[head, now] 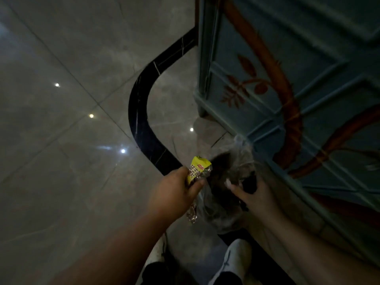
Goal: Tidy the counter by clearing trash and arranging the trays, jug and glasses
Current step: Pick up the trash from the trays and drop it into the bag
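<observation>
My left hand (174,194) is closed around a crumpled yellow snack wrapper (197,168) with foil lining, holding it just left of the mouth of a clear plastic trash bag (232,161). That bag stands on the floor against the cabinet and has dark contents inside. My right hand (255,194) grips the bag's rim on the right side, together with something dark and black. The trays, jug and glasses are out of view.
A teal cabinet (308,79) painted with orange branches and leaves fills the right side. Glossy grey floor tiles (61,120) carry a curved black inlay strip (141,124). My white shoes (236,262) stand at the bottom edge.
</observation>
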